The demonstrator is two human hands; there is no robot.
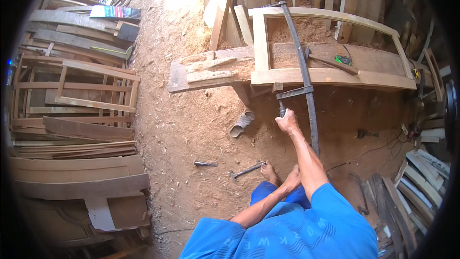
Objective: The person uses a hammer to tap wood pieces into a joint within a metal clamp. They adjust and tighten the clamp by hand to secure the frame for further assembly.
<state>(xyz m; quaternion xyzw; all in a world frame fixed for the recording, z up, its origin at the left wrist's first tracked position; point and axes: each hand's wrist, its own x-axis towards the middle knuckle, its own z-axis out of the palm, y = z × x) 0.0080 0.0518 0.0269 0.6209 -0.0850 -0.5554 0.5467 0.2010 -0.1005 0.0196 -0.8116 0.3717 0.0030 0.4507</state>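
A long dark bar clamp lies across a pale wooden frame, which rests on a thick plank bench. My right hand is closed round the clamp's screw handle, just below its sliding jaw. Between the screw and the frame's near rail sits a small wood block. My left hand is low by my knee, partly behind my right forearm; its fingers are hidden. On the frame lie a wooden-handled hammer and a green tape measure.
A claw hammer and a chisel-like tool lie on the sawdust-covered ground near my bare foot. A grey sandal is under the bench's near side. Stacked frames and boards line the left; offcuts pile at right.
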